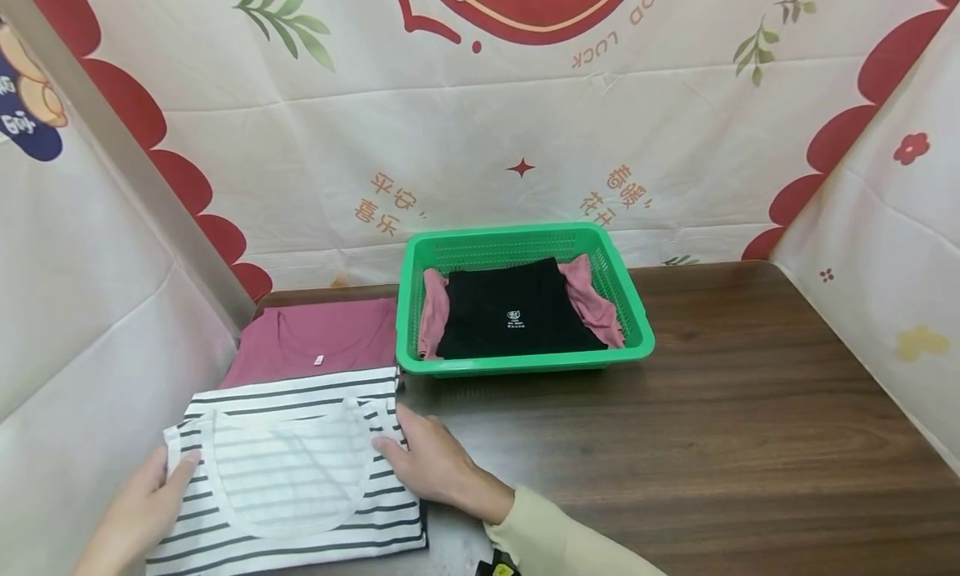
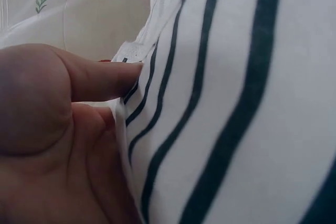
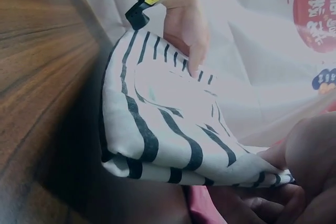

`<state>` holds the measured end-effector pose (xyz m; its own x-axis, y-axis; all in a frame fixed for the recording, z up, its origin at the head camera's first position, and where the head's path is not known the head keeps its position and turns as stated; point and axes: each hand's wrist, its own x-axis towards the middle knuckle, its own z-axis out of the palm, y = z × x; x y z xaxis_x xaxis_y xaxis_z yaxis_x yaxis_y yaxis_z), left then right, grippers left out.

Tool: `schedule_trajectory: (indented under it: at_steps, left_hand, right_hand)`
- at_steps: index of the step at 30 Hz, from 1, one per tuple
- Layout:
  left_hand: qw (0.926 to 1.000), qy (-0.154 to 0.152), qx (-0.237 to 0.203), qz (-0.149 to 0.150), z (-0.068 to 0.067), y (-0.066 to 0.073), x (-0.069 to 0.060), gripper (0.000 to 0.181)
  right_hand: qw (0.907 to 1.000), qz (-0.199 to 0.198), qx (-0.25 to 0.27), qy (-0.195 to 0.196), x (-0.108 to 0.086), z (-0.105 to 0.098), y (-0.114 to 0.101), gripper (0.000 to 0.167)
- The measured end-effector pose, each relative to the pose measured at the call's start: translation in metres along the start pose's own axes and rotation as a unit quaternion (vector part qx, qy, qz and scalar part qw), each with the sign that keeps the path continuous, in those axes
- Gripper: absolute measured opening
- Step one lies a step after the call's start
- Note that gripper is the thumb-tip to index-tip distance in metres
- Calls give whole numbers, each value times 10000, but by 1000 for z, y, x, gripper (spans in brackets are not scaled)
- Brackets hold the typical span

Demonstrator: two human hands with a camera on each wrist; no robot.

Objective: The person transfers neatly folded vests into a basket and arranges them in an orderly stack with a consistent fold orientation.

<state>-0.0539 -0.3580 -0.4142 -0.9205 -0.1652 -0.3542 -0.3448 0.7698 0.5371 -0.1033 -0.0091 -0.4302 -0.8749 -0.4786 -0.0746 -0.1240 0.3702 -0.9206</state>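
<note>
A folded white shirt with dark stripes (image 1: 285, 547) has its wide round neckline facing up. My left hand (image 1: 142, 505) pinches its left edge, thumb on top. At the opposite edge, my right hand (image 1: 435, 463) grips the shirt between thumb and fingers. In the right wrist view the folded layers of the striped shirt (image 3: 163, 124) show from the side, raised off the table near that hand (image 3: 307, 171). The left wrist view shows the left thumb pressed on the cloth, while its other fingers are mostly hidden behind it. A mauve shirt (image 1: 337, 334) lies beyond, partly covered by the striped one.
A green plastic basket (image 1: 525, 361) stands at the back middle of the brown wooden table (image 1: 712, 443). Inside are a folded black garment (image 1: 495, 297) and a pink garment (image 1: 588, 301). Printed white cloth (image 1: 480, 142) hangs behind and along both sides.
</note>
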Motion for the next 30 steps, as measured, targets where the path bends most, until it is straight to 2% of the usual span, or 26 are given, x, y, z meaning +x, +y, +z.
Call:
schedule_trajectory:
  at_steps: [6, 13, 19, 23, 30]
  left_hand:
    - [9999, 68, -2, 85, -2, 6, -2, 60]
    - [9994, 209, 11, 287, -5, 15, -5, 60]
    - [9993, 168, -184, 265, -6, 32, -9, 60]
    - [9987, 201, -316, 344, -5, 42, -11, 61]
    - [9984, -11, -551, 124, -5, 65, -4, 78]
  right_hand:
    - [9997, 62, 229, 18, -6, -10, -6, 34]
    - [9992, -73, 404, 40, -12, -23, -12, 34]
    - [9977, -206, 634, 81, -15, -38, -15, 34]
    - [9976, -273, 604, 175, -16, -48, -18, 33]
    - [9988, -162, 336, 330, -19, -67, -22, 37]
